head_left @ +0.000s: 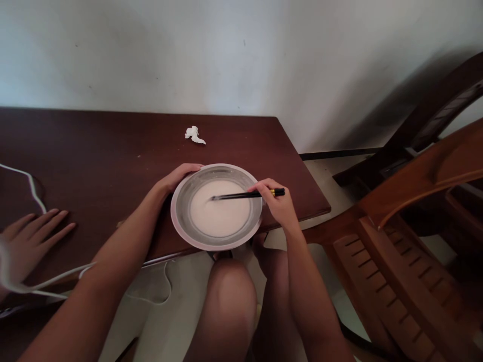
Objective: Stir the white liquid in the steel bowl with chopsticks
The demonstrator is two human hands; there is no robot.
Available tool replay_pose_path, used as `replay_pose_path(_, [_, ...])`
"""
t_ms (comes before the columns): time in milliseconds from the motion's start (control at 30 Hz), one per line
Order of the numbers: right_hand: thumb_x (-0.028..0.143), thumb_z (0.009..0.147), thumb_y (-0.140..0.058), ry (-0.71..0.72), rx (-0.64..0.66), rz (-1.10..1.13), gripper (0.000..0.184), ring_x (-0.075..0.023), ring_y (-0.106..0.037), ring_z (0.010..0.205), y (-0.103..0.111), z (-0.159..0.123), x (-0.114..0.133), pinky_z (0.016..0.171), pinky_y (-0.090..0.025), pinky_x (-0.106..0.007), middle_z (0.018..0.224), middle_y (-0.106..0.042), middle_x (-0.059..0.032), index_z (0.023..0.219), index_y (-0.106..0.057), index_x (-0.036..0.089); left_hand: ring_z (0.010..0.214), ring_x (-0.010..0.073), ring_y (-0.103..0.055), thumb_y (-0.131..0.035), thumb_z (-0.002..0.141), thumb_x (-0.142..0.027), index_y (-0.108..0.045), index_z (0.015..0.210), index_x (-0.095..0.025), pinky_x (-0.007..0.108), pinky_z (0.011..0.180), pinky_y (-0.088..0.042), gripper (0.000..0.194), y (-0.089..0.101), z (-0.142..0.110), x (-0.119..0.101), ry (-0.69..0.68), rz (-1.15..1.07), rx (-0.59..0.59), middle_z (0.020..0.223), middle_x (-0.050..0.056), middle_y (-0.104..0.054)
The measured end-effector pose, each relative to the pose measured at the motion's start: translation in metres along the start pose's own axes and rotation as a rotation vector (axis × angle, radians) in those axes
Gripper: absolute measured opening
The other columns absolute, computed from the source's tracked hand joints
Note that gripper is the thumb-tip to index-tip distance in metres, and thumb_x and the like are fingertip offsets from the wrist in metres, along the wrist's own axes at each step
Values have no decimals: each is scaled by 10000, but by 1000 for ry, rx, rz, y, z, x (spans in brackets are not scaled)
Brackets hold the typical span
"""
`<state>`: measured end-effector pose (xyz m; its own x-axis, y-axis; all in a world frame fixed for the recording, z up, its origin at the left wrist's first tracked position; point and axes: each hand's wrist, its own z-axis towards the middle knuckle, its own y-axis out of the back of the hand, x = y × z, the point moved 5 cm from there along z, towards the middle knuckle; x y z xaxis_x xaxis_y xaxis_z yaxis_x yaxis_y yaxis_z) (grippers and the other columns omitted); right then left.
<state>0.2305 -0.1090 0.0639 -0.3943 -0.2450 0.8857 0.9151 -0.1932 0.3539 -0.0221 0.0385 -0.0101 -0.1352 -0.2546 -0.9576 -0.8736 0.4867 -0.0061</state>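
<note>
R hand (pixel 277 200) is gripping chopsticks (pixel 237 196), lying approx. L-R, tips pointing L into white liquid (pixel 222 216); L hand (pixel 183 174) is holding far-L rim of bowl (pixel 183 213), overhanging worktop (pixel 113 146) edge.

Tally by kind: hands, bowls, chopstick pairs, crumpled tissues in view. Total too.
Hands: 3 (wearer's left hand and right hand, another person's hand)
Bowl: 1
Chopsticks, counted as a pair: 1
Crumpled tissue: 1
Total: 6
</note>
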Motion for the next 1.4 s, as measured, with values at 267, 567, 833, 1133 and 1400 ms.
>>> replay_pose_path(267, [512, 916, -621, -109, -64, 201, 365, -154, -682, 593, 3, -4, -8, 670, -519, -307, 617, -703, 22, 690, -683, 233, 896, 282, -711, -706, 696, -418, -788, 912, -149, 326, 800, -568, 355, 2, 2, 2, 2, 20, 4, 909, 70, -795])
replay_pose_path(567, [536, 926, -608, -95, -278, 157, 403, -147, -657, 535, 22, -5, -11, 645, -524, -304, 549, -660, 37, 660, -634, 234, 849, 274, -709, -702, 706, -411, -791, 887, -158, 340, 783, -579, 324, 2, 2, 2, -2, 21, -2, 910, 65, -800])
replay_pose_path(833, [467, 945, -595, 35, -88, -5, 325, -183, -716, 850, 6, -3, -1, 830, -530, -345, 824, -791, -24, 769, -749, 242, 850, 277, -715, -680, 731, -422, -796, 946, -148, 336, 755, -581, 367, 1, 0, 1, -14, 41, -8, 948, 78, -806])
replay_pose_path(1133, [495, 943, -597, -29, -14, 151, 331, -173, -726, 701, -6, -7, -3, 728, -548, -323, 688, -763, -1, 771, -720, 241, 866, 277, -713, -683, 712, -422, -798, 924, -152, 348, 795, -579, 362, 4, 4, 3, -25, 48, 1, 914, 67, -797])
replay_pose_path(1400, [545, 948, -569, -52, -292, 140, 416, -154, -673, 554, 19, -9, -7, 639, -522, -311, 567, -679, 28, 679, -638, 235, 871, 277, -708, -705, 698, -410, -789, 884, -157, 331, 800, -566, 325, 3, 4, 3, -17, 7, 4, 928, 66, -801])
